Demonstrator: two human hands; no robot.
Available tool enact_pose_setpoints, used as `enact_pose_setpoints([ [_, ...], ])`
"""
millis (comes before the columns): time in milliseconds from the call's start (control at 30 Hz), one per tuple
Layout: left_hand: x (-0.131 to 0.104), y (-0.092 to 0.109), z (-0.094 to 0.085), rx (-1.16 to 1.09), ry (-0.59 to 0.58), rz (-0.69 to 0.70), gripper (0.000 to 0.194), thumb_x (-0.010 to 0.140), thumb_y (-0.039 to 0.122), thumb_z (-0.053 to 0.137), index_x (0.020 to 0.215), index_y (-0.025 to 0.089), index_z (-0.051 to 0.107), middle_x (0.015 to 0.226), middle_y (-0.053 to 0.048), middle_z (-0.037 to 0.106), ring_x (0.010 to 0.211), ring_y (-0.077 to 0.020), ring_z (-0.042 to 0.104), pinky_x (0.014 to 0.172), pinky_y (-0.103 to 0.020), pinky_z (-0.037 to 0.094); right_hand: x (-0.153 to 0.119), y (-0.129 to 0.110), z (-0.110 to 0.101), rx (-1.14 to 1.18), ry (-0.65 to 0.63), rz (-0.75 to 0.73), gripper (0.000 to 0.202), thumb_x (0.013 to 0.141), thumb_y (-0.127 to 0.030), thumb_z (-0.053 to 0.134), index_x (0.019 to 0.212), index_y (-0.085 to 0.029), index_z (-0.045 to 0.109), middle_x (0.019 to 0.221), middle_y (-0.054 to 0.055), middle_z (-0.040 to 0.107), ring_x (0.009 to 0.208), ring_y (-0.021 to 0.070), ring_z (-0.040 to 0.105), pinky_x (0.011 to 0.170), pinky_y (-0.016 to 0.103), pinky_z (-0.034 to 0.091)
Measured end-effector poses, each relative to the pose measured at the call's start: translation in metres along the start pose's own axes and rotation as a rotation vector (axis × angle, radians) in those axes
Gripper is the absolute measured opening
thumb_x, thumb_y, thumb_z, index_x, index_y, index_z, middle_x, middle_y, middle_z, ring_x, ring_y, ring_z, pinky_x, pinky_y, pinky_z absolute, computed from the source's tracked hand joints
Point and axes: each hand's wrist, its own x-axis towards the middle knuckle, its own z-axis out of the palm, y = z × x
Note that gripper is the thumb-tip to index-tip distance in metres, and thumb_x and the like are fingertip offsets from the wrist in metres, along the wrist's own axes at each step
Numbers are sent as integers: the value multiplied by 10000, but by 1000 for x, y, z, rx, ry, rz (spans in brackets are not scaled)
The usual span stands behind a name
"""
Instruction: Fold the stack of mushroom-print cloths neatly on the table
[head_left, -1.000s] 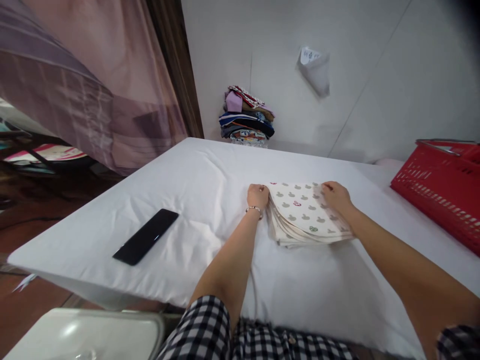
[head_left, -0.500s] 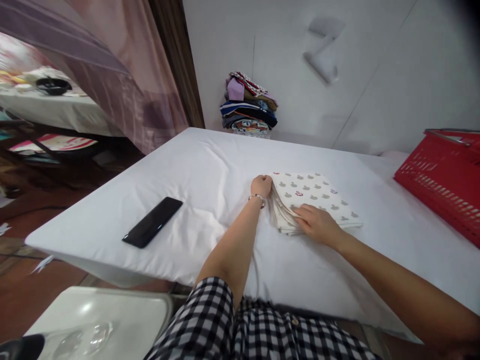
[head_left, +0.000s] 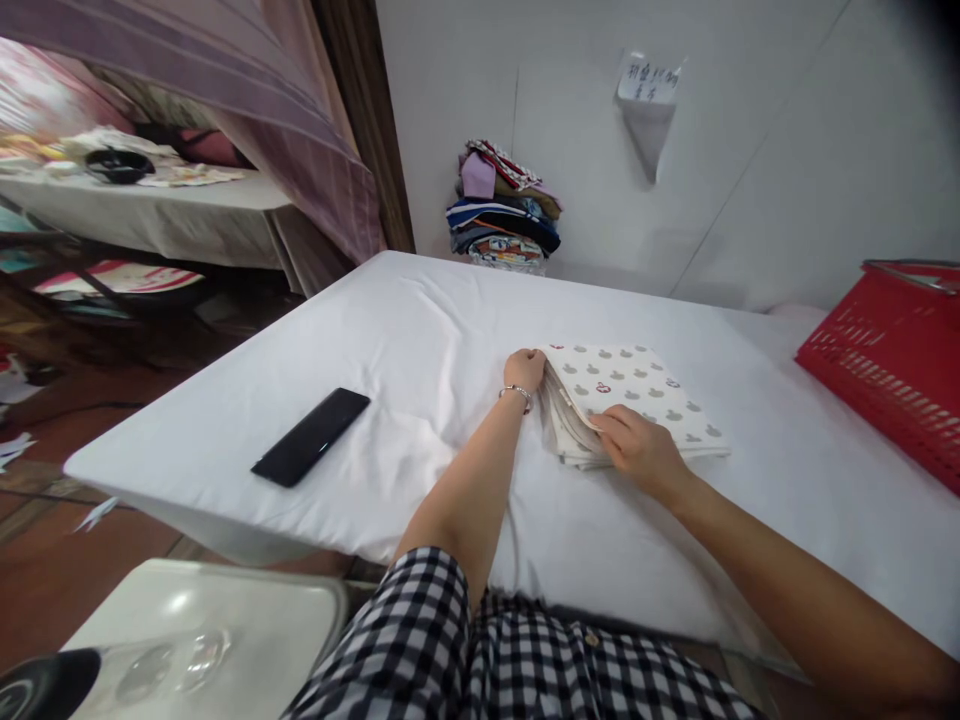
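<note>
A folded white cloth (head_left: 637, 385) with grey and a few red printed shapes lies on the white-covered table (head_left: 375, 330), right of centre. My left hand (head_left: 525, 370), with a bracelet at the wrist, pinches the cloth's far left corner. The near left edge is gripped between the thumb and fingers of my right hand (head_left: 637, 447), which lifts the upper layers slightly. Several layers show along that raised left side, between the two hands.
A black phone-like slab (head_left: 311, 437) lies on the table's left part. The red basket (head_left: 892, 350) stands at the right edge. Folded clothes (head_left: 504, 215) are stacked beyond the far edge by the wall. A white stool (head_left: 247, 600) with a clear bottle is at the lower left.
The cloth's upper layers along the left side are raised a little more at my right hand. Both hands keep their hold, and the view has shifted slightly.
</note>
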Motion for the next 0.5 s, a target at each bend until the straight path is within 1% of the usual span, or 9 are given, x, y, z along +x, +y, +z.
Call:
enact_pose_setpoints([
  [100, 1, -1, 1, 0, 8, 4, 239, 758, 323, 459, 562, 190, 491, 539, 0, 488, 562, -129, 434, 569, -245, 317, 1, -5, -1, -46, -79, -35, 268, 830, -71, 371, 915, -190, 595, 835, 51, 583, 723, 152, 515, 521, 249, 305],
  [167, 1, -2, 1, 0, 6, 8, 237, 757, 320, 458, 564, 189, 499, 539, 1, 489, 556, -128, 432, 567, -248, 318, 2, -8, -2, -37, -135, -45, 238, 818, -74, 385, 881, -189, 583, 813, 45, 570, 723, 155, 502, 529, 250, 297],
  [267, 1, -2, 1, -1, -5, 4, 230, 754, 313, 463, 567, 187, 506, 546, 1, 492, 548, -125, 428, 559, -249, 321, 4, -8, -4, -7, -177, -30, 168, 829, -123, 414, 847, -196, 564, 802, 32, 558, 716, 150, 490, 550, 249, 299],
  [367, 1, -3, 0, -12, -17, -5, 226, 753, 305, 466, 561, 188, 494, 547, 5, 479, 536, -120, 418, 549, -250, 319, 5, -5, -7, 34, -207, -9, 125, 842, -178, 437, 863, -210, 557, 823, 24, 559, 722, 147, 491, 560, 246, 303],
  [500, 1, -3, 0, -23, -4, 1, 227, 744, 299, 474, 545, 191, 461, 534, 13, 448, 522, -112, 390, 536, -246, 306, 5, -1, -11, 46, -260, 0, 132, 842, -177, 426, 862, -222, 548, 807, 18, 557, 710, 145, 493, 544, 244, 279],
])
